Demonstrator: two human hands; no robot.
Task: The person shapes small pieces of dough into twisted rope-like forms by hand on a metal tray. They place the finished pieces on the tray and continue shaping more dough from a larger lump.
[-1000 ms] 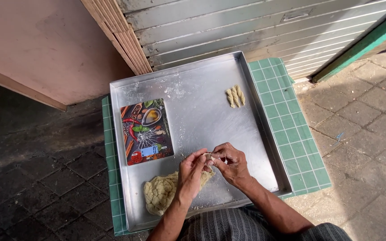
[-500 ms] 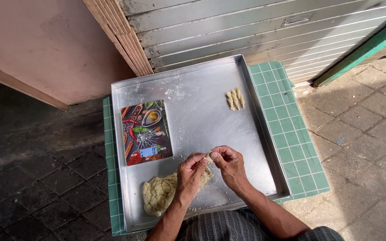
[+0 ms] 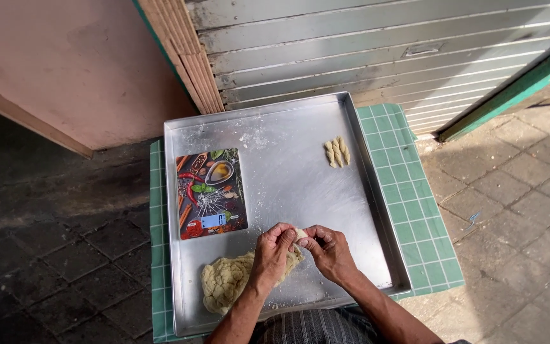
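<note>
We see both hands meeting at lower centre of frame: left hand (image 3: 274, 247) & right hand (image 3: 326, 247) pinch a small piece of dough (image 3: 300, 234) between fingertips, just above the tray. Dough lump (image 3: 227, 280) lies lower left on the metal baking tray (image 3: 288, 172), under the left wrist. Kitchen scale (image 3: 211, 193) w/ spice-print top sits mid-left on the tray; three twisted dough sticks (image 3: 337, 152) lie upper right, well apart from the hands. Flour dust on the tray floor. Tray rests on a green checked cloth (image 3: 415, 191). Around it: grey brick paving (image 3: 517, 210), pink wall (image 3: 65, 70) upper left, grey roller shutter (image 3: 364, 44) across the top.
</note>
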